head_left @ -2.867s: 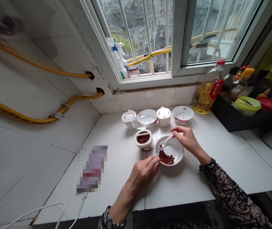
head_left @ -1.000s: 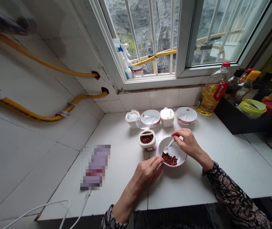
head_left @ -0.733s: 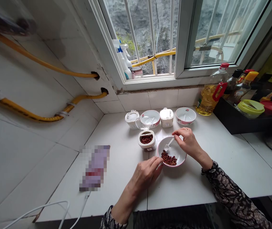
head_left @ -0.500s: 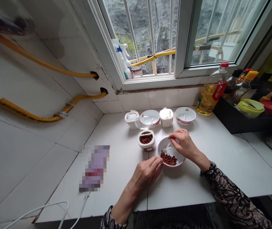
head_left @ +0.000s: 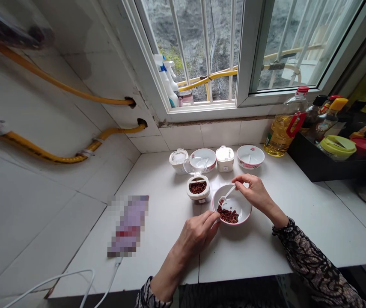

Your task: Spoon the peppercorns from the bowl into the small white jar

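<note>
A white bowl with a pink rim (head_left: 243,209) stands on the white tiled counter, with reddish-brown dried grains (head_left: 228,214) in its lower left part. My left hand (head_left: 198,231) grips the bowl's left edge. Between the thumb and fingers of my right hand (head_left: 250,190) is the handle of a small white spoon (head_left: 230,191); its scoop is inside the bowl, just above the grains, with a few in it. Just left of the bowl, a white container (head_left: 198,197) stands with its clear lid raised and similar grains inside.
Behind stand two lidded white containers (head_left: 179,161) (head_left: 224,159) and two flowered bowls (head_left: 202,160) (head_left: 250,157). An oil bottle (head_left: 279,132) and a black box of condiments (head_left: 311,160) are at the right. A blurred purple object (head_left: 129,224) with a white cable (head_left: 114,273) lies left.
My right hand has moved slightly right and drawn back, showing more of the spoon. The scoop has lifted a little from the grains. My left hand stays at the bowl's edge.
</note>
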Motion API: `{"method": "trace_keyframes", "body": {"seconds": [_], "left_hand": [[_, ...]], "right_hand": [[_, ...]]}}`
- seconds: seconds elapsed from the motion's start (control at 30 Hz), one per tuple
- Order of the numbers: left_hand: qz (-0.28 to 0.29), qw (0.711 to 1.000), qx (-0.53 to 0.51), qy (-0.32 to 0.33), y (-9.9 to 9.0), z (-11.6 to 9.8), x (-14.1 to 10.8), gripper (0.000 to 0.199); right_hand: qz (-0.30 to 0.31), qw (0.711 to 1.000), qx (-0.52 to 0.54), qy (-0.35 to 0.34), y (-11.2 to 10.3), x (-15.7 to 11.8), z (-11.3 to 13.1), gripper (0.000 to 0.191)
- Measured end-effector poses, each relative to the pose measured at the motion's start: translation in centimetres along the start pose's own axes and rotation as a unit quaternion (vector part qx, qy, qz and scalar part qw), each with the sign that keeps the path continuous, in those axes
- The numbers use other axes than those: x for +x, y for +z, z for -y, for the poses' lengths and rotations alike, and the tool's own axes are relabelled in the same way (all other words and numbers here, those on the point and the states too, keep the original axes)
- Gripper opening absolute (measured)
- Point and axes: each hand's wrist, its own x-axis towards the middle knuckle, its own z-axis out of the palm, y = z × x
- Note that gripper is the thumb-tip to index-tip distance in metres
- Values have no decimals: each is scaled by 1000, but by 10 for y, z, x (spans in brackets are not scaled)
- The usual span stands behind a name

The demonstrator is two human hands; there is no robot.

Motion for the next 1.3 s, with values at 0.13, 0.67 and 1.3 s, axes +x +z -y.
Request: {"method": "trace_keyframes", "body": {"seconds": [0.13,0.67,1.3], "left_hand": [[2,1000,5,-2,0,-1,0,15],[-6,1000,16,2,3,0,1,15],[-2,1000,-20,4,1,0,-1,14]], "right_hand": [[21,996,80,45,-5,3,5,17],[-130,949,-82,-275,27,-1,27,18],[42,983,-128,-127,12,-6,-4,21]]}}
